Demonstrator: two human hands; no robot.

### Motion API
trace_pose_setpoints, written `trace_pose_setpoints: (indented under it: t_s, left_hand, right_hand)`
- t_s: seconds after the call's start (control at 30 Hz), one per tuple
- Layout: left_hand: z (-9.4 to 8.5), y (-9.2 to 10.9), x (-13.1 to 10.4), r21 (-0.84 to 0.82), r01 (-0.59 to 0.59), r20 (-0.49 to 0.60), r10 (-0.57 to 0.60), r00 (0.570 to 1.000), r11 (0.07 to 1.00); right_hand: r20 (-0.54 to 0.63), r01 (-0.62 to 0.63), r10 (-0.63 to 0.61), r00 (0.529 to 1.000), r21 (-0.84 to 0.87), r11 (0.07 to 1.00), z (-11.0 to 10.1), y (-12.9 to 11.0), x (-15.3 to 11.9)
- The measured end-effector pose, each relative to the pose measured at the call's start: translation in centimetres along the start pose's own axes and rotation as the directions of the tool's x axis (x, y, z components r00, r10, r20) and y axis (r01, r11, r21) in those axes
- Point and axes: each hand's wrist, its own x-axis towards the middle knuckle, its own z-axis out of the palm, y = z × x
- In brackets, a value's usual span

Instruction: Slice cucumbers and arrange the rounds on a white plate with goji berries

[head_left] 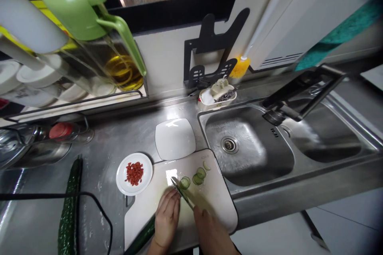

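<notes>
My left hand (167, 213) is closed over a dark green cucumber (145, 234) that lies on the white cutting board (140, 217). In my right hand (211, 229) is the handle of a knife (182, 194), its blade at the cucumber's cut end, close beside my left fingertips. Thin cucumber slices (185, 183) rest by the blade, and several more slices (200, 175) lie farther right on the board. The cucumber's cut end is mostly hidden by my fingers and the blade.
A white plate of red berries (120, 173) and a square white plate (175, 139) stand behind the board. Another cucumber (70, 211) lies at left, crossed by a black cable (98, 203). On the right are a steel sink (251, 143) and a black faucet (275, 115).
</notes>
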Motion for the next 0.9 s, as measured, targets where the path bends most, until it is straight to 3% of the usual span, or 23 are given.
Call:
trace_pose_setpoints:
  t_s: [0.13, 0.4, 0.6, 0.77, 0.9]
  left_hand:
    - [0.1, -0.1, -0.1, 0.001, -0.014, -0.007, 0.014, 1.000, 1.000]
    - [0.1, -0.1, 0.0, -0.016, 0.011, 0.018, -0.010, 1.000, 1.000]
    - [-0.9, 0.5, 0.1, -0.003, 0.104, 0.141, -0.103, 0.985, 0.995]
    - [-2.2, 0.2, -1.3, 0.122, 0.246, 0.158, -0.264, 0.952, 0.961]
    - [-3.3, -0.8, -2.7, 0.163, 0.237, 0.222, -0.269, 0.937, 0.958]
  right_hand:
    - [0.011, 0.009, -0.008, 1.000, -0.119, 0.993, -0.3, -0.2, 0.2]
    - [-0.015, 0.064, -0.065, 0.998, -0.044, 0.997, -1.1, 0.2, 1.0]
    - [0.037, 0.050, -0.049, 0.998, -0.043, 0.998, -1.7, 0.5, 1.1]
    - [0.136, 0.011, -0.014, 0.991, 0.021, 1.000, -3.4, 0.5, 1.2]
    - [0.121, 0.008, -0.014, 0.993, 0.055, 0.998, -4.3, 0.8, 1.1]
